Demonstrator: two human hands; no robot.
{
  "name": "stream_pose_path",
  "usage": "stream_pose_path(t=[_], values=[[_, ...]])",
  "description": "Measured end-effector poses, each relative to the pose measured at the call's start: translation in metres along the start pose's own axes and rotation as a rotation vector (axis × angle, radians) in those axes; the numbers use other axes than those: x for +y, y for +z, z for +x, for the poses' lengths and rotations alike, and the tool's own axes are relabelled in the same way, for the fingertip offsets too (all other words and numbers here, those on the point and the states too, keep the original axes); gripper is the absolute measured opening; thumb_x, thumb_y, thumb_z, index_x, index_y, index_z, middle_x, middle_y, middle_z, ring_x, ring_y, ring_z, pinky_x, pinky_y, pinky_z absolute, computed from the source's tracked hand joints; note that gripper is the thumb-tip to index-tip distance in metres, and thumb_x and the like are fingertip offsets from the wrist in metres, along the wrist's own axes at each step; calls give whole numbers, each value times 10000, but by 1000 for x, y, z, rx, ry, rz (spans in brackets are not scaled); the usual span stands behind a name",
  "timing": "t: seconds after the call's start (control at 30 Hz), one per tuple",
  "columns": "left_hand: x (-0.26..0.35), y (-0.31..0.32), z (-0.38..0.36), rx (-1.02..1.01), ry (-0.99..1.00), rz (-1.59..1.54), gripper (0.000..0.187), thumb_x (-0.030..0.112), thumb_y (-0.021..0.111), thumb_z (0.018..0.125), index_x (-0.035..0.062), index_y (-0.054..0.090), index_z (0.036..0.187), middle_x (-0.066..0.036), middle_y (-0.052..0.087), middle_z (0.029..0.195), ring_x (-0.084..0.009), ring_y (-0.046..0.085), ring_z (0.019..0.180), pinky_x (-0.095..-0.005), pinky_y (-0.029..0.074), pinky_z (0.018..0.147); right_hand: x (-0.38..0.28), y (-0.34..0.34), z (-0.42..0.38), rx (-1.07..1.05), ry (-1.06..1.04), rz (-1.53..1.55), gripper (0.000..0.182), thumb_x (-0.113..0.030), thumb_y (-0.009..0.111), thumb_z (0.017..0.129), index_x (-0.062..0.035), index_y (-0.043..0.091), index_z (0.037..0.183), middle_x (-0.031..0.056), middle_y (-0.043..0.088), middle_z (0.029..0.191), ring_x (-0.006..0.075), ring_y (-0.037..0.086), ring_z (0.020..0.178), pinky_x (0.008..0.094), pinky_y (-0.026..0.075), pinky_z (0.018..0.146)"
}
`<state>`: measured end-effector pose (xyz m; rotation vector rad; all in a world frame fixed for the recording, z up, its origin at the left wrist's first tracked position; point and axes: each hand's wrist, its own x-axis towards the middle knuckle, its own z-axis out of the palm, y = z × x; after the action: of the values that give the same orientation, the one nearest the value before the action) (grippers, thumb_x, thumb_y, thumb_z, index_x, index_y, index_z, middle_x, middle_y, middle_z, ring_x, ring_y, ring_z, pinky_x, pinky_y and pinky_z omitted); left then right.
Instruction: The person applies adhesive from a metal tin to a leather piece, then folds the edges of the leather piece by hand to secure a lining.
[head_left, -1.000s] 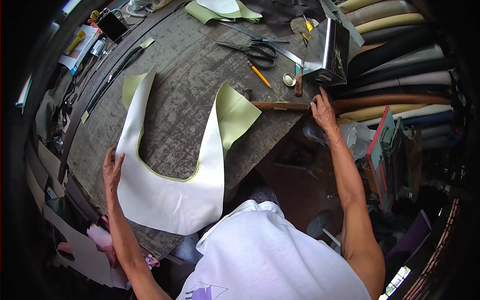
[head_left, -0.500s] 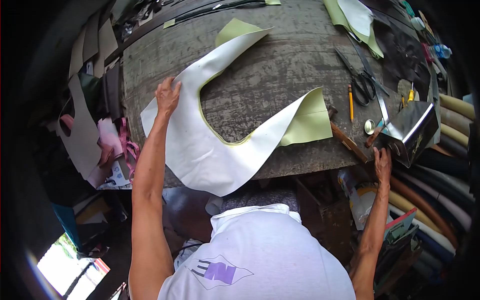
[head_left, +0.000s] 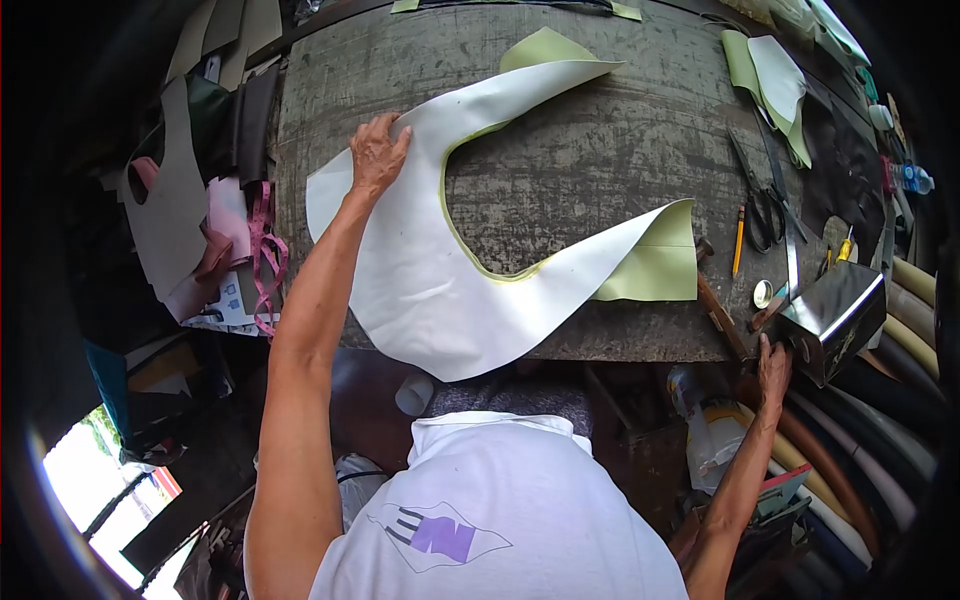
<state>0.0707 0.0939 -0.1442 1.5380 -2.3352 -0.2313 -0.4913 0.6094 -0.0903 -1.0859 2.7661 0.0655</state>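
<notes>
A large curved piece of white leather-like sheet (head_left: 400, 300) with a pale green underside lies on the worn table. Its two long ends curl up, and yellowish edging shows along the inner curve. My left hand (head_left: 378, 155) rests on its upper left edge, fingers bent and thumb apart. My right hand (head_left: 773, 368) is at the table's front right edge, fingers extended beside a shiny metal tin (head_left: 835, 312). A wooden-handled tool (head_left: 768, 314) leans by the tin, close to those fingertips. A hammer (head_left: 722, 312) lies just left of them, its head partly beneath the green end.
Black scissors (head_left: 765, 215), a yellow pencil (head_left: 738, 243) and a round metal lid (head_left: 763, 293) lie on the right. Green and white scraps (head_left: 778, 80) sit at the far right. Material rolls (head_left: 830, 450) fill the lower right; offcuts (head_left: 165, 200) hang at left.
The view has shifted, so the table and its contents appear further right. My left hand keeps its place on the white piece. My right hand stays beside the tin, its fingertips nearer the wooden-handled tool.
</notes>
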Motion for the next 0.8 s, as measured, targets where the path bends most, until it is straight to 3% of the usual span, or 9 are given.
stream_pose_path(t=[0.2,0.27,0.4,0.5,0.8], values=[[20,-7,-18,132,129,99,484,196,676,877,129,538,1336,-111,517,1333,-314,454,1285,-480,317,1092,4,-9,19,-272,79,-34,548,-468,525,975,71,624,992,357,618,982,513,587,978,541,438,813],[31,-11,-30,170,204,120,514,161,662,885,136,504,1373,-118,455,1406,-326,374,1376,-487,276,1136,4,-3,17,-224,66,24,513,-442,534,975,64,613,958,341,616,930,501,589,931,530,438,794],[41,-15,-49,3,330,-24,475,87,566,941,125,474,1405,-102,380,1514,-306,224,1487,-476,218,1185,-13,-6,5,-177,68,111,424,-373,572,965,43,572,886,281,593,848,472,562,836,515,430,758],[40,-12,-44,-76,404,-28,479,63,530,953,124,460,1423,-78,355,1549,-286,212,1495,-460,194,1201,6,14,-4,26,-18,162,378,-342,596,956,25,542,882,233,545,851,439,529,804,508,426,744],[27,9,-2,-169,479,53,447,172,442,1031,246,438,1473,-33,304,1590,-275,201,1495,-455,128,1230,-8,23,-29,226,-78,62,222,-185,640,926,10,535,903,203,527,932,399,546,819,469,441,729]])
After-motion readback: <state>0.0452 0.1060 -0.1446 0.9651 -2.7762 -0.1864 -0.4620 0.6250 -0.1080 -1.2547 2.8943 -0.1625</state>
